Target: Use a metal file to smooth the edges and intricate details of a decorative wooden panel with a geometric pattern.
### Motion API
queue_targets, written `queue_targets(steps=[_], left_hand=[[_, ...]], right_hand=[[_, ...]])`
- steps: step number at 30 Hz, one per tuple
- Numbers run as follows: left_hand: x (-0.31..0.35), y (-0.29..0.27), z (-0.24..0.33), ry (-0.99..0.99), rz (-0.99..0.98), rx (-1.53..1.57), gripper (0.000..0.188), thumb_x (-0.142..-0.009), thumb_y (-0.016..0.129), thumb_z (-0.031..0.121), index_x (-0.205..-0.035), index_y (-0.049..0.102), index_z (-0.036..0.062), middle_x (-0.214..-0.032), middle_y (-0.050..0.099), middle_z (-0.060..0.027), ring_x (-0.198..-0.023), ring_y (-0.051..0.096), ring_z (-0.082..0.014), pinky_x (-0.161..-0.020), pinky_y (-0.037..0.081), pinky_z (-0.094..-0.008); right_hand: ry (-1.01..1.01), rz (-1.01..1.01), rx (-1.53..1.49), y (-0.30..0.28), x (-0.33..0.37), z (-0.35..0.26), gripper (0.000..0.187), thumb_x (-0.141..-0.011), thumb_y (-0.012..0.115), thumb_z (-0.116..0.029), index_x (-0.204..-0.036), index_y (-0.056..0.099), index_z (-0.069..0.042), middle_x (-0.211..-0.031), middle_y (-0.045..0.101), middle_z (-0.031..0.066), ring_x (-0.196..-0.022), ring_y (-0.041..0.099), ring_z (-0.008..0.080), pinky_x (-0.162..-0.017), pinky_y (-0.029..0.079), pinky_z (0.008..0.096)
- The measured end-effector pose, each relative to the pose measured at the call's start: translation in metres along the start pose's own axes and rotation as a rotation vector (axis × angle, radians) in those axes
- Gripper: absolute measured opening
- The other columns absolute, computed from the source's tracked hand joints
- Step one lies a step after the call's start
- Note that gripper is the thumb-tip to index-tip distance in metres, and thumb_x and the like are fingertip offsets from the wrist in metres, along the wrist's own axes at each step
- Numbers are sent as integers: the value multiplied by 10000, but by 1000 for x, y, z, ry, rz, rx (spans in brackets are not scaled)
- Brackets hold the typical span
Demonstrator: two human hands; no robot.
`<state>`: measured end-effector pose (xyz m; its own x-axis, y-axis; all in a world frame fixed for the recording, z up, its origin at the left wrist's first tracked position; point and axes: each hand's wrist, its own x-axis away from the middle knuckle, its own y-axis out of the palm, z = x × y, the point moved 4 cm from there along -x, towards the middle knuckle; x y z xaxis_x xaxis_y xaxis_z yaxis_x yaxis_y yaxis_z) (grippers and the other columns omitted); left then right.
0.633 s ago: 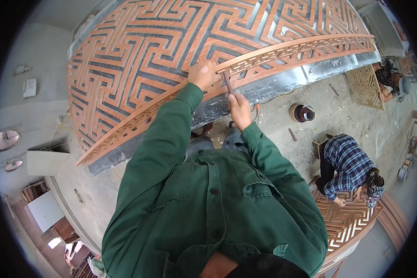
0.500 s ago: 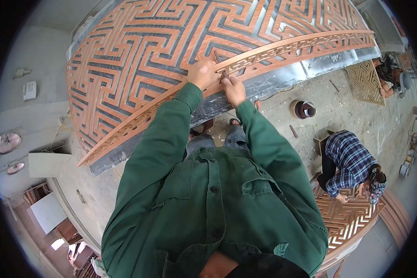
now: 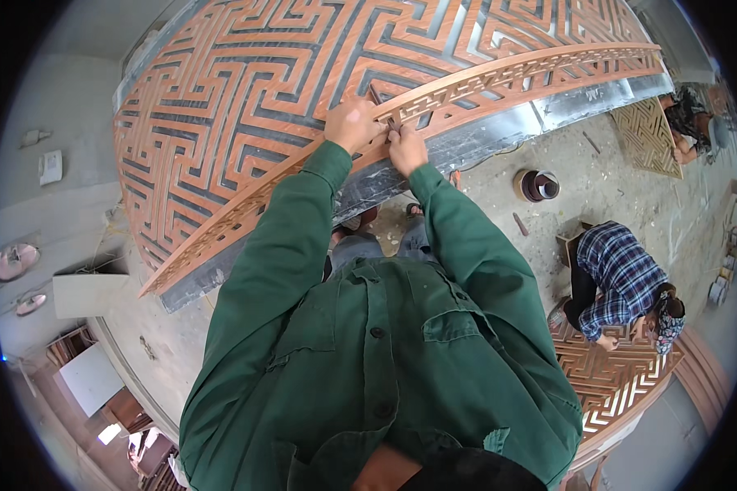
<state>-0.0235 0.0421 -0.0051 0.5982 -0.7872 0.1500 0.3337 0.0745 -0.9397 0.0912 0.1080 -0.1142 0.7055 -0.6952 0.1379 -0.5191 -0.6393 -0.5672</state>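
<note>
Slim tool, partly hidden, gripped in right hand | left hand gripping carved strip | lattice panel cut off at top | shiny tabletop | speckled concrete floor

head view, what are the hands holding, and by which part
The right hand holds a slim dark stick by its near end. The left hand seems to grip the carved wooden strip along its upper edge; its fingertips are hidden.
</note>
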Motion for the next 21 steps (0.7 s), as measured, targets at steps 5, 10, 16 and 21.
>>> queue_targets(steps=[5,10,16,21], left_hand=[[-4,1,-18,-91,-110,22,379,-696,788,425,-870,743,92,-857,713,-144,-804,693,-329,-700,551,-441],[-6,-4,-18,-57,-123,-9,382,-692,792,421,-878,741,92,-854,712,-147,-830,691,-327,-719,548,-437],[-6,0,-6,-24,-85,-15,311,-719,788,343,-924,742,114,-771,704,-118,-729,679,-288,-641,524,-413],[-11,4,-24,-72,-112,12,393,-692,794,407,-893,739,73,-852,713,-151,-822,689,-327,-713,543,-430]], right_hand=[[17,-88,-23,-9,45,16,285,-957,514,-269,-1054,565,-6,-906,637,312,-901,603,501,-801,458,573],[46,-60,-44,-12,66,24,279,-965,497,-272,-1004,577,-8,-888,635,318,-898,603,506,-787,461,575],[-17,-69,58,3,-5,3,266,-976,479,-267,-999,579,-21,-884,639,314,-880,610,498,-771,466,575],[39,-72,1,-19,80,29,250,-982,482,-268,-1012,552,-30,-861,644,305,-839,616,498,-737,456,597]])
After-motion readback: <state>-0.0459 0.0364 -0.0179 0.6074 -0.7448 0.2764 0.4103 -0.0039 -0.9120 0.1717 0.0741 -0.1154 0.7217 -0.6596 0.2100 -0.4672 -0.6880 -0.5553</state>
